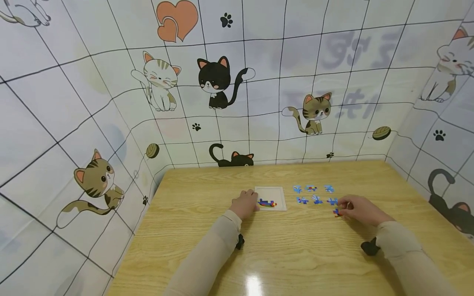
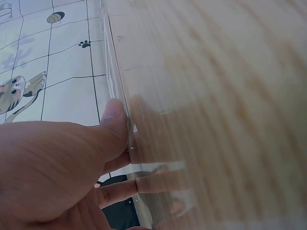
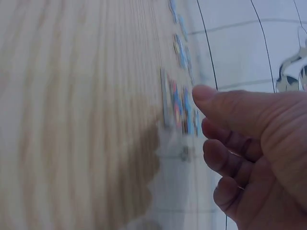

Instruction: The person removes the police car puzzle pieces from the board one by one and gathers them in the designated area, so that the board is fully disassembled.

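My left hand [image 1: 246,204] rests at the left edge of a white square puzzle tray [image 1: 277,193]. A few joined, multicoloured puzzle pieces [image 1: 267,203] lie along the tray's lower part, partly beside my fingers. In the left wrist view, the thumb and fingertips of the left hand [image 2: 57,167] touch down at the tabletop. My right hand [image 1: 360,209] hovers at a red and blue puzzle piece [image 1: 337,212], fingers loosely bent. The right wrist view has the right hand [image 3: 249,139] with a gap between its fingertips and the nearest piece [image 3: 176,106].
Several blue puzzle pieces [image 1: 316,200] lie in loose rows right of the tray, on a wooden table [image 1: 281,255]. Cat-patterned, grid-lined cloth walls [image 1: 266,90] stand behind and on both sides of the table. A dark object sits at each wrist.
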Motion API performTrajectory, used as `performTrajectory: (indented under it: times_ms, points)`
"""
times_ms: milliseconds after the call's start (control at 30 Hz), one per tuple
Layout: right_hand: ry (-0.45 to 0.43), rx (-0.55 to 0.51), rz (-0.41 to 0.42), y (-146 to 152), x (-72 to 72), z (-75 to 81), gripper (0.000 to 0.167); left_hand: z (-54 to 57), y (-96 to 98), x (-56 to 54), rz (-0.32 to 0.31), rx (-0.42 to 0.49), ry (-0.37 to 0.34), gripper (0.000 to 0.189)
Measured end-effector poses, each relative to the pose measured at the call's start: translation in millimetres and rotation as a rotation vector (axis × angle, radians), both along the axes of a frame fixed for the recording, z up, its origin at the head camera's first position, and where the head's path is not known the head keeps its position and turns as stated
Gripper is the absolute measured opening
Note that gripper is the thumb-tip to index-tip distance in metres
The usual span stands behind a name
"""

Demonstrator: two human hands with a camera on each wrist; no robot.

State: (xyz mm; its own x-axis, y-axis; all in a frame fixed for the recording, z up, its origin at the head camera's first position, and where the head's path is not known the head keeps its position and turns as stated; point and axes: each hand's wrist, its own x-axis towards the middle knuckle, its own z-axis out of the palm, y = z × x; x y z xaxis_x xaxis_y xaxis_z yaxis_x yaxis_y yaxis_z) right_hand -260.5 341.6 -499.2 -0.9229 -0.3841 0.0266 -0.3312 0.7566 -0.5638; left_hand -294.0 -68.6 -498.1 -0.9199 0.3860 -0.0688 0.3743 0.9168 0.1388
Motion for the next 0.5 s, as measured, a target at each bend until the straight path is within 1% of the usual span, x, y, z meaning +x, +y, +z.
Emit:
performTrajectory:
  times_ms: [100, 200, 300, 400, 500]
  points:
    - [0.038, 0.036, 0.034, -17.9, -12.0, 5.4, 0.028, -2.3, -1.8, -2.1, -0.002, -0.01, 0.006, 0.041]
    - [0.036, 0.047, 0.066, -35.6, -24.9, 8.8, 0.03, -3.1, -2.8, -3.1, -0.001, -0.023, 0.008, 0.041]
    - [0.044, 0.068, 0.085, -47.5, -34.6, 8.7, 0.033, -2.0, -2.6, -2.5, 0.0, -0.022, 0.014, 0.041]
    - [0.064, 0.102, 0.099, -54.5, -39.7, 6.6, 0.033, 0.2, -2.0, -0.3, -0.005, -0.02, 0.014, 0.042]
    - [0.074, 0.123, 0.103, -57.9, -41.8, 4.4, 0.031, 1.9, -2.0, 1.8, -0.008, -0.024, 0.015, 0.043]
